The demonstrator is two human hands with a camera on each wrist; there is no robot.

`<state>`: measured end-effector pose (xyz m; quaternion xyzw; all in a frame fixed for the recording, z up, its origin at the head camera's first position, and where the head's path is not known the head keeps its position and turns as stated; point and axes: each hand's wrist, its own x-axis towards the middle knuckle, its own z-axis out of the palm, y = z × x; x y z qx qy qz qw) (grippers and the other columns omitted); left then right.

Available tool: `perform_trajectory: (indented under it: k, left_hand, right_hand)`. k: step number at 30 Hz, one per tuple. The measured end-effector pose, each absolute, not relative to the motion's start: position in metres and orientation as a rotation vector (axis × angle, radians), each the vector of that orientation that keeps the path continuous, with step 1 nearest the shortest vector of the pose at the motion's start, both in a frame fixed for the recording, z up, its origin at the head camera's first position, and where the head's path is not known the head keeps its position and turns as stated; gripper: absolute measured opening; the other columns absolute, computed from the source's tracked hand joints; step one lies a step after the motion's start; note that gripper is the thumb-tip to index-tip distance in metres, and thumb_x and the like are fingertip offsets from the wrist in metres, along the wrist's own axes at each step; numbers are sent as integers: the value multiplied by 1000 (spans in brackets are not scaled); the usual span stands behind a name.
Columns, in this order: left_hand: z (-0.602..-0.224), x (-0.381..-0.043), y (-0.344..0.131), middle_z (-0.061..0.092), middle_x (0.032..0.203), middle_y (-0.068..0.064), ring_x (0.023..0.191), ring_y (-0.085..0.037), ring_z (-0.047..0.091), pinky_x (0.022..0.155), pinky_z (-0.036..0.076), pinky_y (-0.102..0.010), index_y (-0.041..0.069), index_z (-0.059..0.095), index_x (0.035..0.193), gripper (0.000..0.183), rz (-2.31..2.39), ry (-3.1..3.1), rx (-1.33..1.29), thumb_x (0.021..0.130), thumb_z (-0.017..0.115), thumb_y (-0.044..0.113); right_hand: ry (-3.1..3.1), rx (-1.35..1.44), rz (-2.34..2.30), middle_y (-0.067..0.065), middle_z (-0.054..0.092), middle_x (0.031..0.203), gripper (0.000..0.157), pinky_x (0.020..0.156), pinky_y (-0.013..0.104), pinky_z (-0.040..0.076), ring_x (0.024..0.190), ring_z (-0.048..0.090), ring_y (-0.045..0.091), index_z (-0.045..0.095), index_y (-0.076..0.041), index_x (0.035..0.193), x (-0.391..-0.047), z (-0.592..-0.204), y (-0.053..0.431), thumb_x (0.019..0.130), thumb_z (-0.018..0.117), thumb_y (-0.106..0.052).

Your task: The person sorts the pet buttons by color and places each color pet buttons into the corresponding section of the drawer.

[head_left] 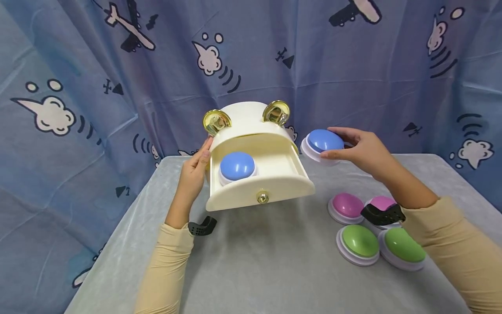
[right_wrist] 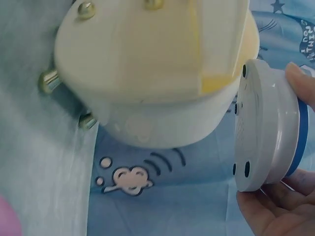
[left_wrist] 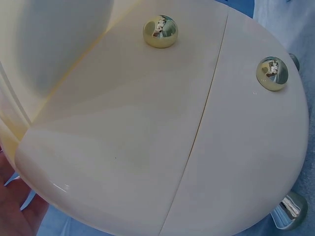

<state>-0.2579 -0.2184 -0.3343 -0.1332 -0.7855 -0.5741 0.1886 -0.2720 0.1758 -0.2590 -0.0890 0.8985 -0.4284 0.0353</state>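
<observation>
A cream box with two gold ears and a pulled-out drawer point(head_left: 260, 192) stands in the middle of the head view, its gold knob facing front. My left hand point(head_left: 192, 172) holds the box by its left side, with the thumb toward the front; its fingers point(left_wrist: 22, 209) show at the box's edge in the left wrist view. Inside the drawer, at its left, sits a blue push button point(head_left: 237, 166) with a white base. A second blue push button point(head_left: 324, 140) is raised right of the box. My right hand point(head_left: 362, 152) pinches it between thumb and fingers.
Two pink buttons point(head_left: 347, 206) and two green buttons point(head_left: 360, 241) lie grouped on the grey tabletop point(head_left: 251, 270), beside my right forearm. Behind the table hangs a blue curtain point(head_left: 251, 56) printed with planes and clouds. Each wrist wears a black mount point(head_left: 203, 226).
</observation>
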Motion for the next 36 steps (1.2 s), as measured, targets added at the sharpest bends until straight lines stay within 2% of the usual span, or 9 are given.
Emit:
perform_trajectory:
  k: [6,11,18,20,24,31,36]
  left_hand:
    - [-334,-258,-218,39,158,3,148,-8,33,124,26,-29,17,48,149,44,-1623,-2205,-383,108,42,31]
    - [-333,-257,-218,38,159,3,149,-8,32,124,26,-30,17,47,149,44,-1625,-2203,-394,108,42,31]
    - [-331,-257,-218,37,159,4,149,-6,32,124,26,-29,18,46,149,45,-1641,-2203,-390,108,42,33]
    - [-331,-257,-218,37,159,4,149,-7,31,125,26,-29,17,46,149,44,-1640,-2201,-391,108,42,32]
    - [-331,-257,-218,38,159,3,149,-8,32,124,26,-29,17,47,149,44,-1631,-2198,-388,108,42,31]
    - [-332,-257,-218,38,159,3,149,-9,32,125,25,-30,16,47,149,43,-1640,-2193,-390,108,42,29]
    - [-333,-257,-218,39,158,3,148,-8,33,124,26,-29,16,47,149,44,-1637,-2198,-379,108,42,31]
  right_hand:
    - [2690,-301,-1391,13,41,157,81,111,50,45,139,45,31,40,-19,153,-268,-250,162,85,78,-41]
    - [2688,-345,-1383,12,47,153,77,102,34,51,134,50,28,45,-19,151,-265,-244,151,85,79,-39]
    - [2652,-396,-1430,9,50,150,74,89,17,51,132,52,26,49,-19,148,-257,-235,138,83,81,-35]
    - [2634,-413,-1446,8,52,149,74,82,10,49,131,53,25,50,-20,147,-257,-235,134,82,83,-33]
    - [2611,-440,-1454,7,54,146,74,85,12,51,131,54,24,53,-20,145,-256,-236,127,79,85,-30]
    - [2624,-486,-1412,7,55,146,72,102,37,51,132,55,25,56,-20,143,-254,-238,116,78,86,-33]
    - [2631,-512,-1382,6,55,147,75,106,44,50,129,56,25,56,-20,142,-255,-242,111,76,87,-34]
